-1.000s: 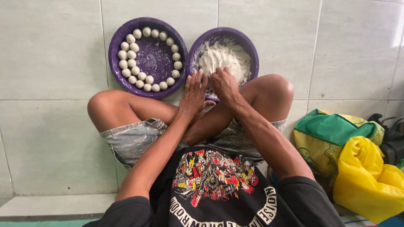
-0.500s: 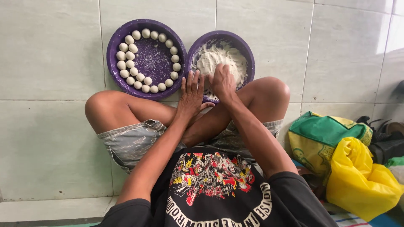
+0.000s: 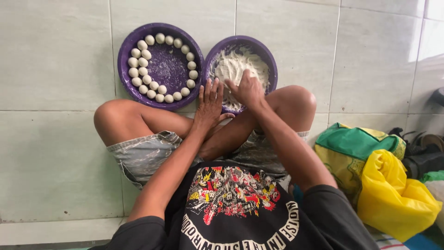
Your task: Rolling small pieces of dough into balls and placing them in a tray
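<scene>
I sit cross-legged on a tiled floor with two purple basins in front of my knees. The left basin (image 3: 160, 98) holds several small white dough balls (image 3: 138, 70) set in rows along its rim. The right basin (image 3: 270, 62) holds a mass of white dough (image 3: 233, 64). My right hand (image 3: 247, 89) reaches into the right basin, its fingers curled down into the dough. My left hand (image 3: 210, 103) lies flat just before that basin's near rim, fingers spread and pointing away from me, with nothing seen in it.
At my right lie a green and yellow bag (image 3: 356, 148) and a yellow plastic bag (image 3: 393, 196), with dark objects (image 3: 423, 155) behind them. Grey tiles (image 3: 55, 60) cover the floor around the basins. My bare knees flank the basins.
My two hands were pressed together at the near rim of the right basin. My right hand has since moved forward into the dough, and my left hand has stayed, laid open.
</scene>
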